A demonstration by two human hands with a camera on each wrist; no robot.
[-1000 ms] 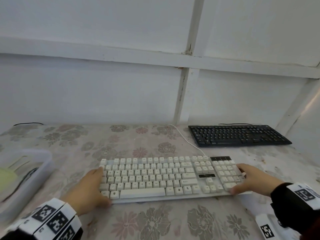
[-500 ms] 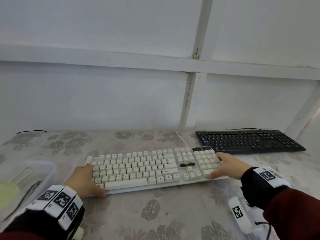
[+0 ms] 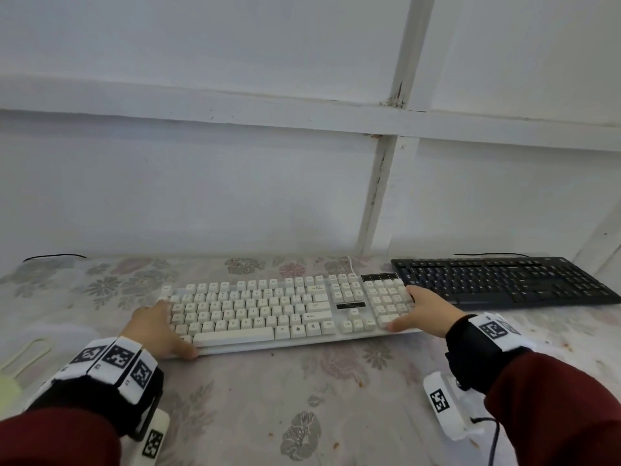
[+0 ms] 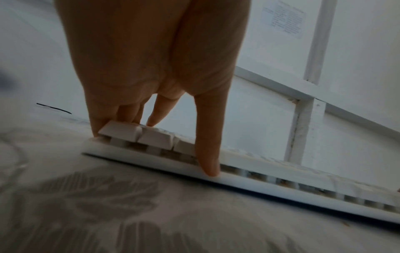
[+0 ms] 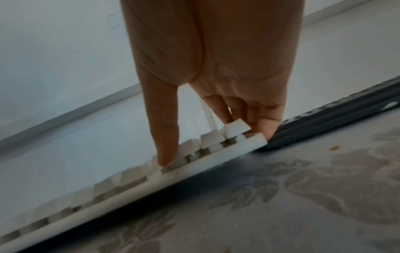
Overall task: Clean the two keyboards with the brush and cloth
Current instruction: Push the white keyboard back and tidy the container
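white keyboard (image 3: 285,311): lies flat on the flowered bench (image 3: 268,398), long side toward the person, cable running off its back edge toward the wall
left hand (image 3: 158,327): grip closed over the left end of the white keyboard, thumb (image 4: 208,154) pressed on the front lip, fingers (image 4: 155,111) bent down over the keys and end edge
right hand (image 3: 423,311): grip closed over the right end by the number pad, thumb (image 5: 166,137) down among the front keys, fingers (image 5: 268,123) wrapped round the far corner
black keyboard (image 3: 504,280): further back and to the right, its near left corner just beside the right hand; untouched
brush and cloth: not clearly in view; a pale box at the far left edge is too cut off to read
how it will handle: looks like light, stiff plastic, so it should move as one piece; the raised keycaps are loose and likely to press or wobble under the fingers
where to hold: the two short ends or the bare front lip, one hand each side, as now; the base is firmer than the keys
risk: the smooth base may skid on the bench cover, and the cable could drag if it is pulled far
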